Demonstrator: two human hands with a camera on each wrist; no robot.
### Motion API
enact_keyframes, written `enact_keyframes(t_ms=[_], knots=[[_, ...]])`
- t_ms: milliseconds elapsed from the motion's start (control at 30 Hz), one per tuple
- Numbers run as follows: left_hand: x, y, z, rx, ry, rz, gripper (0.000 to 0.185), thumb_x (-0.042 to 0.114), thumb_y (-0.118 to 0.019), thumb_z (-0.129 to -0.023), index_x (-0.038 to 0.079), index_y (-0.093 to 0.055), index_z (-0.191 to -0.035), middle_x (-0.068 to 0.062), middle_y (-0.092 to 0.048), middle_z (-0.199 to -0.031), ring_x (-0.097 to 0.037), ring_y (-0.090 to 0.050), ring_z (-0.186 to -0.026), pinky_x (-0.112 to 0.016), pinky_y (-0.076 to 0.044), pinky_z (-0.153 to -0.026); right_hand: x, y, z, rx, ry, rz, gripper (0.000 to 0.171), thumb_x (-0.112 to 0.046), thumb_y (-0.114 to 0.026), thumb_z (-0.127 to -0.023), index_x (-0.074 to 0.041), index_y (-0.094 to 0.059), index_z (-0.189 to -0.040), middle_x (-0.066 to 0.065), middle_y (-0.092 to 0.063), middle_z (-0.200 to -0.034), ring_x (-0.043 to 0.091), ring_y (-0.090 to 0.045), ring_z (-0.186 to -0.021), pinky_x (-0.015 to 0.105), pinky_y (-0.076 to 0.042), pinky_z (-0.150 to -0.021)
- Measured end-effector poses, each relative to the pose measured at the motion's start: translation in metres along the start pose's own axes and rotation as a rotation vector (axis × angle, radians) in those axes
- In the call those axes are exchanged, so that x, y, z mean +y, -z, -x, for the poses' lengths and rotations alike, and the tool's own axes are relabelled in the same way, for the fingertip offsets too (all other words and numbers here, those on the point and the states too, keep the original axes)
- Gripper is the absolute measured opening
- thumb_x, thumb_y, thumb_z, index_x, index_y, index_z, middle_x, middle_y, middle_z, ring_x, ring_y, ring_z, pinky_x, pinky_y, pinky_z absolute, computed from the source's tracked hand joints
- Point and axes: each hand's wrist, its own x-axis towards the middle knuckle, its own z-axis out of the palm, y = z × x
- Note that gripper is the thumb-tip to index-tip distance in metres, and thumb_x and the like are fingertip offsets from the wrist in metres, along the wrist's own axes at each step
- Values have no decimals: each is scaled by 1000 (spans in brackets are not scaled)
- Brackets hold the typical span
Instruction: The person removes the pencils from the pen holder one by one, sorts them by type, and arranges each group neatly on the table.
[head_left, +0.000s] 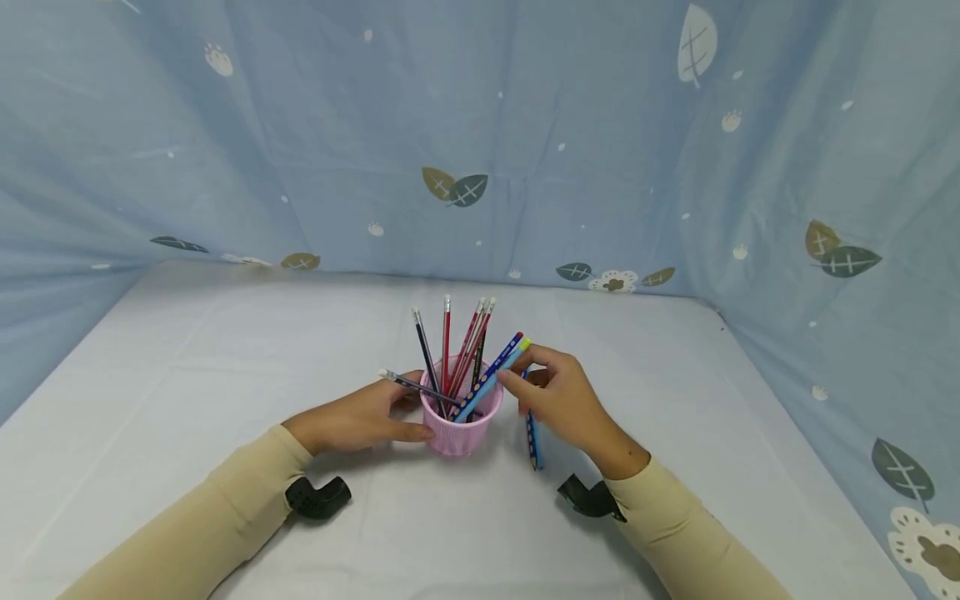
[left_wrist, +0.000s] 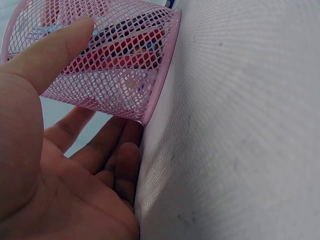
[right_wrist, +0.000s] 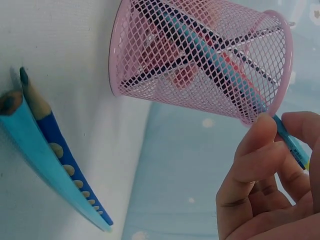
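A pink mesh pencil cup stands upright on the white tabletop with several pencils in it. My left hand holds it from the left; in the left wrist view the thumb lies along the mesh and the other fingers curl at the far side. At the cup's right rim my right hand pinches a light blue pencil near its yellow-green end, its length slanting down inside the cup. Beneath that hand, a dark blue pencil with grip dots and another light blue pencil lie side by side.
Red pencils and dark ones rise from the cup. One dark pencil leans out over the left rim, above the left fingers. A blue leaf-patterned curtain hangs behind the white tabletop.
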Motion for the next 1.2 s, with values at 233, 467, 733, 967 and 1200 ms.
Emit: enact_keyframes(t_ms=[233, 467, 733, 967, 1200], knots=[[0, -1, 1, -12, 12, 16, 69, 35, -75, -90, 15, -43, -148, -2, -53, -146, -29, -50, -136, -51, -36, -118, 2, 0, 0, -8, 14, -2, 19, -26, -68, -97, -9, -63, -91, 6, -59, -58, 17, -50, -47, 29, -46, -45], [2, 0, 0, 4, 1, -9, 70, 35, -75, -89, 16, -43, -149, -1, -53, -147, -28, -50, -137, -51, -35, -119, -2, 3, 1, 6, 36, 3, 16, -27, -67, -97, -13, -63, -89, 7, -59, -58, 17, -50, -46, 29, -44, -44], [3, 0, 1, -6, 5, -7, 70, 35, -75, -90, 15, -42, -149, -2, -54, -146, -29, -51, -136, -52, -36, -118, -6, 7, 2, 28, 32, 12, 16, -27, -67, -97, -13, -63, -89, 7, -60, -58, 18, -51, -47, 29, -44, -43], [3, 0, 1, -4, 5, 4, 70, 34, -76, -89, 15, -43, -148, -2, -54, -145, -29, -51, -136, -51, -36, -118, -11, 10, 3, 47, 58, 9, 15, -24, -65, -98, -10, -63, -91, 10, -60, -60, 27, -53, -49, 29, -44, -42], [2, 0, 0, 0, -4, -7, 70, 34, -75, -90, 14, -43, -148, -3, -54, -146, -29, -50, -137, -50, -36, -118, -12, 12, 4, 68, 85, 11, 12, -23, -64, -99, -12, -64, -94, 9, -60, -61, 20, -53, -49, 30, -46, -43]])
